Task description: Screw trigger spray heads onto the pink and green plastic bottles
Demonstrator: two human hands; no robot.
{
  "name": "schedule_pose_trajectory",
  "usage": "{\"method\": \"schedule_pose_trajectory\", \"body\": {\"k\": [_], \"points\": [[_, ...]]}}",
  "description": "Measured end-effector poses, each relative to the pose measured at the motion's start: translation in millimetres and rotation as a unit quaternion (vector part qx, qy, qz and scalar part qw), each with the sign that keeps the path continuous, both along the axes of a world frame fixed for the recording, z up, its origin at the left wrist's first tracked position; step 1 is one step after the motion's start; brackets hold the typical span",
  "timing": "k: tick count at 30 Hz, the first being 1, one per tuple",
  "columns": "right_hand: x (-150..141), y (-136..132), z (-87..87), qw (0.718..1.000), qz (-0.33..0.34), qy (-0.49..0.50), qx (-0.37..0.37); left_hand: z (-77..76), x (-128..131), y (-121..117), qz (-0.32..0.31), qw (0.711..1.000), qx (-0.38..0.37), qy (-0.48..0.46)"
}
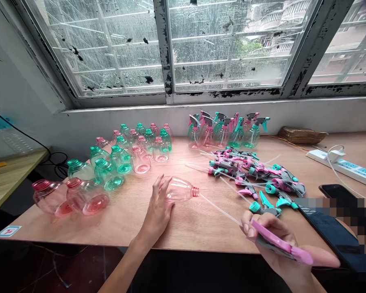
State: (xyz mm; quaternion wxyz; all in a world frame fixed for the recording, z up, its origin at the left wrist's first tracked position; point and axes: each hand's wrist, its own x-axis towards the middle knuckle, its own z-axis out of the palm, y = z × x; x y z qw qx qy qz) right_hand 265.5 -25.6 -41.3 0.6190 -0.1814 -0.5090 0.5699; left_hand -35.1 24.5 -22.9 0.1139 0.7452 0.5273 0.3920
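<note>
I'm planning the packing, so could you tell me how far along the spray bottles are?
Part-way: the topped bottles by the wall look done. The left hand holds a pink bottle, the right hand a pink head, its tube towards the neck. Left are the open bottles and the pile of heads.

Txt: none legible | tbl [125, 217] corner sticker [8, 231]: red mark, unclear
</note>
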Motion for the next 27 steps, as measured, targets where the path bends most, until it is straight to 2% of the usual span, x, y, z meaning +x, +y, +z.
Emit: {"method": "schedule_pose_trajectory", "body": {"k": [6, 11, 13, 16, 19, 23, 27], "points": [[-7.1, 8.3, -2.9, 0.992, -0.007, 0.033, -0.119, 2.1, 0.3, -3.8, -0.072, 0.997, -0.017, 0.028], [-20.5, 13.3, -5.2, 0.963, -0.057, 0.082, -0.249, 3.6, 1.1, -5.6, -0.078, 0.996, -0.017, 0.032], [-26.1, 15.3, -2.7, 0.954, -0.067, 0.098, -0.275, 5.0, 2.6, -7.2, -0.080, 0.996, -0.022, 0.032], [-29.8, 19.0, 1.4, 0.951, -0.074, 0.113, -0.276, 7.3, 6.9, -11.9, -0.082, 0.996, -0.033, 0.028], [-28.9, 21.6, 3.4, 0.952, -0.110, 0.117, -0.259, 8.0, 12.9, -18.6, -0.108, 0.993, -0.053, 0.015], [-27.8, 22.3, 2.2, 0.956, -0.146, 0.069, -0.244, 5.1, 20.0, -25.8, -0.178, 0.974, -0.136, -0.044], [-25.7, 22.8, -3.1, 0.964, -0.144, 0.024, -0.221, 1.1, 22.1, -26.8, -0.191, 0.960, -0.192, -0.075]]}}
